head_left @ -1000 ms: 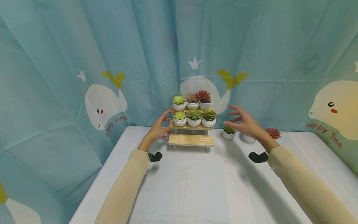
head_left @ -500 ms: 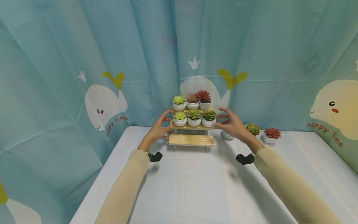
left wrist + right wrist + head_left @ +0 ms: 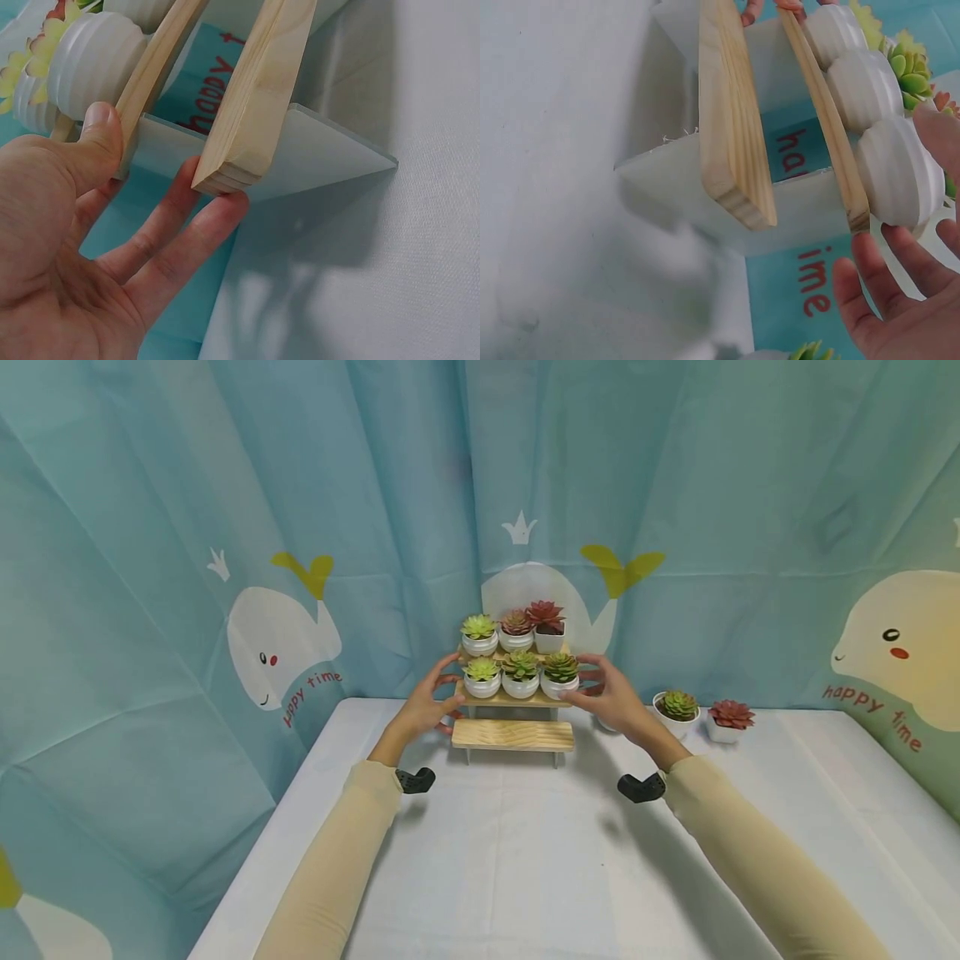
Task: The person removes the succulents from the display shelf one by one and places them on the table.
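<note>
A tiered wooden plant stand (image 3: 512, 735) carries two rows of small artificial succulents in white pots; its lowest board is bare. My left hand (image 3: 423, 706) holds the stand's left end. In the left wrist view the thumb lies on the middle board (image 3: 139, 97), while two fingertips touch the end of the lowest board (image 3: 251, 105). My right hand (image 3: 615, 702) is around the dark green potted succulent (image 3: 560, 670) at the right end of the middle tier. Its thumb is in front of the white pot (image 3: 900, 172), with fingertips beside the pot's base and the board end.
To the right stand a green succulent (image 3: 677, 706) in a white pot and a red succulent (image 3: 730, 717) in a square pot. Another white pot (image 3: 606, 724) is mostly hidden behind my right hand. A blue whale-print curtain (image 3: 390, 527) hangs behind the white-covered table (image 3: 525, 860).
My right hand has moved left from above the loose pots to the end of the middle tier, uncovering the green and red succulents at right. My left hand has stayed at the stand.
</note>
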Tool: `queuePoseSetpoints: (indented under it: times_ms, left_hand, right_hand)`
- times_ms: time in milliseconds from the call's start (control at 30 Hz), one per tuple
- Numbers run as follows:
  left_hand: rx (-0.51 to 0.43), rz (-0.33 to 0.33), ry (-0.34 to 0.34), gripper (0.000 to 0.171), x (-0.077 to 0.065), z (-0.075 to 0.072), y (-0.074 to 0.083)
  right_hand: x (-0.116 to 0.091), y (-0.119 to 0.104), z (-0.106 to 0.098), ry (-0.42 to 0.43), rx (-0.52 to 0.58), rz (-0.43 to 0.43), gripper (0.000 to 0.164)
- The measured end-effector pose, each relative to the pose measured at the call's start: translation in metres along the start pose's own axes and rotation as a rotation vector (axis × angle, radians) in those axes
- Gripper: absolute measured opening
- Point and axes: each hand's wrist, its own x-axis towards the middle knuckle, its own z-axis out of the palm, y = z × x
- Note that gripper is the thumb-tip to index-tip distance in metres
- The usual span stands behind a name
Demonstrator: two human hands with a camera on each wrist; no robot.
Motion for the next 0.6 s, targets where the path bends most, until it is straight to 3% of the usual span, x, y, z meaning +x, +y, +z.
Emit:
queuePoseSetpoints:
  times_ms: [600]
  left_hand:
    - [-0.001, 0.002, -0.008, 0.078, 0.0000, -0.0008, -0.0006]
  right_hand:
    - [0.0032, 0.0000, 0.0090, 0.032, -0.024, 0.032, 0.083]
